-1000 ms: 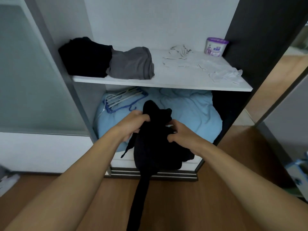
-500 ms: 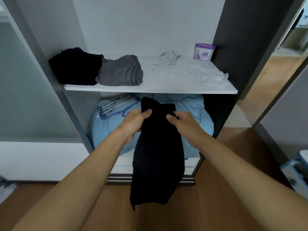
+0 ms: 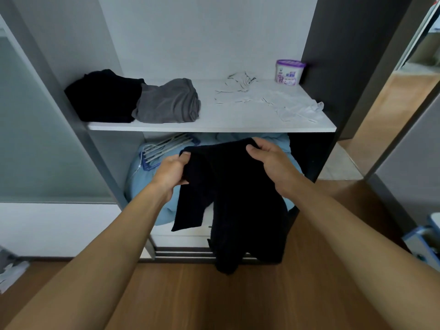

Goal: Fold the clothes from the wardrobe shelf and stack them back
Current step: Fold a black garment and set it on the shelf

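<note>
Mid-fold, by the look of it: spreading a black garment (image 3: pixel 238 198) out in front of the wardrobe, just below the front edge of the shelf (image 3: pixel 214 126). Gripped along its top edge by both hands: left hand (image 3: pixel 175 173) curled round the corner at 9 o'clock of the cloth, right hand (image 3: pixel 271 160) curled round the corner at 2 o'clock. Hanging from there toward 6 o'clock in two uneven lengths, shorter on the left, longer on the right.

Next, probably: levelling the top edge, laying the two hanging lengths together, then halving down to a packet fit for the shelf. Calls for a firm hold at both corners; limp cloth, apt to slide out of line.

Counted:
- Two hands, both gripping.
- One black garment in hand.
- At 10 o'clock on the shelf, two folded bundles, touching: one black bundle (image 3: pixel 104 96), one grey bundle (image 3: pixel 169 101) just to its right.
- At 1 o'clock, seemingly two loose pale pieces (image 3: pixel 292 106), not yet folded; hard to separate for certain.
- One tub (image 3: pixel 289 72) with a purple lid, at the back, also 1 o'clock.
- Below the shelf, one blue quilt (image 3: pixel 147 184), with hangers (image 3: pixel 166 146) on it at 9 o'clock, too bunched to count.
</note>
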Tool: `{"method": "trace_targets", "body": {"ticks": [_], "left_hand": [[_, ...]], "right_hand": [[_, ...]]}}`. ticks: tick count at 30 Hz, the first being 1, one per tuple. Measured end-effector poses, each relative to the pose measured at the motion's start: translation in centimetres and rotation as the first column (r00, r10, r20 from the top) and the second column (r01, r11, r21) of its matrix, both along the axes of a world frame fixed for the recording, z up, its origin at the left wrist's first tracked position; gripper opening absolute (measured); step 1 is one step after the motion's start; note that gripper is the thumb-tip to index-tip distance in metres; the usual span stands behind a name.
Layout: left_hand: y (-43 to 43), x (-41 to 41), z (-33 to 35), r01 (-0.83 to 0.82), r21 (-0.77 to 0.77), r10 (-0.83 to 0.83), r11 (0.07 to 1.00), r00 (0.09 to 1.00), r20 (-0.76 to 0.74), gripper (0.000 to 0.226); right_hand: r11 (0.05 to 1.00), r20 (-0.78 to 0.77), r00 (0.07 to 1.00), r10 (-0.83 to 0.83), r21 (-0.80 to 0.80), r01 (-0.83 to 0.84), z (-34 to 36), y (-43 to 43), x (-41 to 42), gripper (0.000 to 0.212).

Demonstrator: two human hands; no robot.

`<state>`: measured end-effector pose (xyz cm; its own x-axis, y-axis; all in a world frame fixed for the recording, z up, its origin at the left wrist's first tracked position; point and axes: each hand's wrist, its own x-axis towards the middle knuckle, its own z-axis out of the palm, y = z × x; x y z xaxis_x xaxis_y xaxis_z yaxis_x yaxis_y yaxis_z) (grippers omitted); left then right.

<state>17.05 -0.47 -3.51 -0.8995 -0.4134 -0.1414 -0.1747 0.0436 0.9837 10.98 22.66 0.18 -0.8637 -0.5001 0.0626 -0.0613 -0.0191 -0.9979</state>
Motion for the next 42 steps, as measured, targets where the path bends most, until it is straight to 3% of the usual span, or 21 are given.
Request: {"method": "trace_targets", "body": {"ticks": [5, 9, 12, 14, 16, 17, 19, 21, 24, 25, 27, 29, 32, 34, 36, 38, 39, 42], "left_hand": [[-0.3, 0.3, 1.0, -0.046, -0.121, 0.035, 0.992, 0.996, -0.086, 0.035], [0.2, -0.1, 2.1, -0.036, -0.08, 0.025, 0.996, 0.991, -0.133, 0.027], [0.7, -0.7, 2.9, -0.013, -0.07, 0.0, 0.997, 0.984, -0.177, 0.029], [1.3, -1.1, 3.4, 0.046, -0.068, -0.059, 0.997, 0.975, -0.216, 0.035], [1.8, -1.6, 3.6, 0.144, -0.047, -0.152, 0.988, 0.954, -0.258, 0.037], [2.0, -1.9, 3.6, 0.196, -0.031, -0.197, 0.98, 0.943, -0.268, 0.035], [2.1, -2.2, 2.9, 0.255, -0.01, -0.249, 0.967, 0.935, -0.254, 0.024], [1.5, -2.2, 0.8, 0.22, -0.055, -0.226, 0.974, 0.959, -0.173, 0.032], [0.5, -0.6, -3.6, 0.079, -0.164, -0.065, 0.983, 0.994, 0.091, 0.057], [0.2, 0.3, -5.0, 0.061, -0.107, -0.042, 0.992, 0.985, 0.165, 0.058], [-0.3, 2.0, -7.3, 0.119, 0.144, -0.152, 0.982, 0.959, 0.24, 0.054], [-0.4, 3.5, -8.7, 0.271, 0.342, -0.346, 0.9, 0.921, 0.179, 0.055], [-0.2, 4.6, -9.5, 0.439, 0.428, -0.493, 0.79, 0.87, 0.015, 0.072], [0.5, 4.6, -9.0, 0.52, 0.359, -0.549, 0.775, 0.835, -0.025, 0.071], [1.4, 4.0, -8.3, 0.544, 0.137, -0.55, 0.828, 0.835, 0.002, 0.045], [2.1, 2.9, -8.3, 0.439, -0.084, -0.437, 0.895, 0.899, 0.036, 0.015], [2.4, 2.5, -8.4, 0.386, -0.137, -0.383, 0.912, 0.923, 0.044, 0.014], [2.5, 2.6, -8.0, 0.36, -0.095, -0.356, 0.928, 0.933, 0.062, 0.024]], "right_hand": [[0.973, -0.037, 0.987, -0.158, 0.163, 0.162, -1.8, 1.1, -1.0, 0.025], [0.919, -0.226, 0.969, -0.099, 0.352, 0.176, -3.6, 1.5, -1.2, 0.036], [0.898, -0.108, 0.991, 0.074, 0.44, -0.019, -3.8, 1.8, -0.1, 0.035], [0.791, -0.028, 0.968, 0.251, 0.583, -0.188, -4.0, 1.4, 0.7, 0.041], [0.695, -0.014, 0.945, 0.325, 0.681, -0.229, -4.5, 0.5, 1.3, 0.038], [0.715, -0.037, 0.954, 0.296, 0.671, -0.196, -4.7, 0.1, 1.5, 0.036], [0.864, -0.019, 0.992, 0.122, 0.495, -0.096, -4.5, -0.5, 1.9, 0.029], [0.98, 0.164, 0.986, 0.0, 0.196, -0.033, -4.2, -0.4, 1.7, 0.026], [0.991, 0.431, 0.901, 0.053, -0.132, 0.004, -3.9, 0.0, 1.3, 0.047], [0.986, 0.489, 0.869, 0.075, -0.165, 0.008, -3.8, 0.1, 1.2, 0.05], [0.975, 0.561, 0.818, 0.127, -0.221, 0.0, -3.9, 0.3, 1.1, 0.05], [0.959, 0.584, 0.794, 0.167, -0.283, 0.007, -4.2, 0.4, 1.0, 0.048], [0.942, 0.6, 0.776, 0.194, -0.336, 0.024, -4.5, 0.4, 0.8, 0.044], [0.937, 0.606, 0.769, 0.205, -0.348, 0.025, -4.5, 0.3, 0.7, 0.043], [0.934, 0.612, 0.764, 0.205, -0.357, 0.035, -4.4, 0.3, 0.6, 0.043], [0.93, 0.624, 0.755, 0.2, -0.364, 0.054, -4.4, 0.3, 0.7, 0.043], [0.929, 0.629, 0.752, 0.198, -0.365, 0.061, -4.4, 0.3, 0.7, 0.044], [0.921, 0.639, 0.743, 0.198, -0.381, 0.082, -4.3, 0.7, 0.6, 0.044]]}}
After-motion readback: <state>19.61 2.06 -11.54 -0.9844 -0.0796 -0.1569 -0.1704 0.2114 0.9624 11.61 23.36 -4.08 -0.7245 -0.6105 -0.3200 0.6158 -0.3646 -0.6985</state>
